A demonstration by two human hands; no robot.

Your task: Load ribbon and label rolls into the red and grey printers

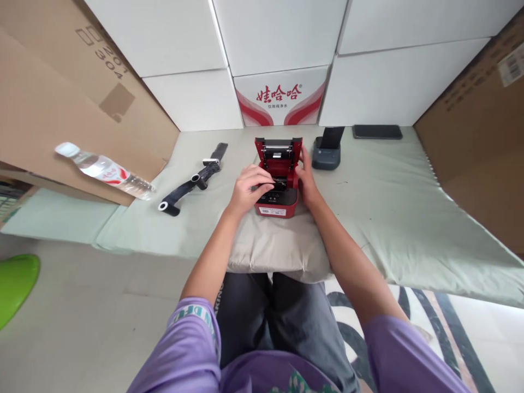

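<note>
A small red-and-black label printer [277, 210] stands on the cloth-covered surface in front of me, its lid [279, 146] raised. My left hand [248, 188] reaches over the open compartment from the left. Its thumb and fingertips are pinched together above the inside; whatever they hold is too small to make out. Against the printer's right side rests my right hand [308, 177], thumb near the compartment's edge and fingers up by the raised lid, gripping the body. Part of the printer's interior is hidden behind my left fingers.
Left of the printer lies a black strip with small rolls [186, 188]. A plastic water bottle [104, 169] tilts against a cardboard box [82, 82]. To the right are a dark small device [326, 158] with a black piece upright in it and a phone [377, 131]. White cartons [282, 33] stand behind.
</note>
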